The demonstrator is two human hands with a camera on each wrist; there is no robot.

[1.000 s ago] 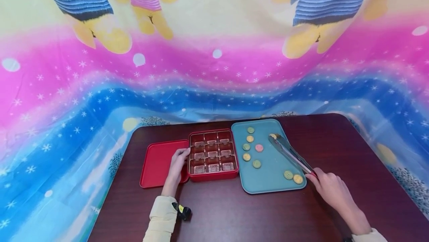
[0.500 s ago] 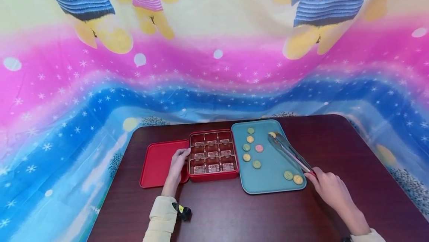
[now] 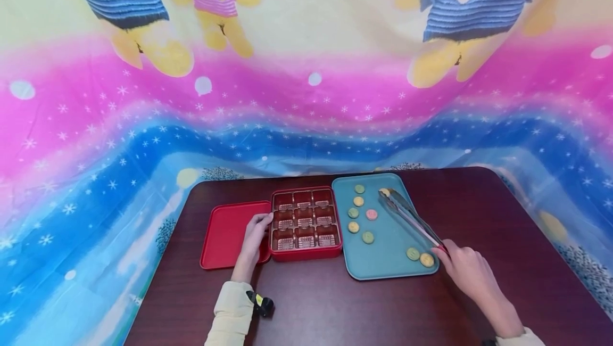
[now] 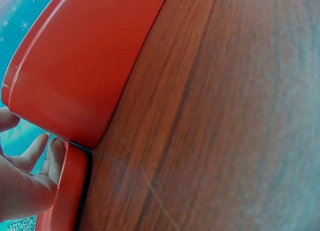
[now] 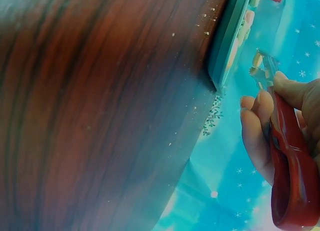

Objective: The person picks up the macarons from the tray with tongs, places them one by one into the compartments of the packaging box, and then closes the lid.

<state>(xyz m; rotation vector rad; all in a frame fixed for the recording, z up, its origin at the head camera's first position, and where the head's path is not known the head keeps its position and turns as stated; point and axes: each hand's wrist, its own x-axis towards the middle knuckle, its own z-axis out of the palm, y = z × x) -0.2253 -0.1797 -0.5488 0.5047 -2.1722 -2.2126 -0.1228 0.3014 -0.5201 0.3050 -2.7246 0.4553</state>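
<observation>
My left hand rests its fingertips at the left side of a red box, whose brown insert has several bare compartments. In the left wrist view, loosely bent fingers touch the box by its corner. My right hand grips a pair of tongs, its red handles showing in the right wrist view. At the tongs' tips is a small yellow round cookie, over the far right part of a teal tray. Green cookies, yellow cookies and a pink cookie lie on that tray.
Left of the box lies a red lid, partly under my left forearm and hand. Tray and box stand side by side on a dark wooden table. Pale crumbs dot the table near the tray. A patterned cloth hangs behind.
The tongs have shifted slightly left, with the yellow cookie at their tips moving along. My left hand, the box and the other cookies keep their places.
</observation>
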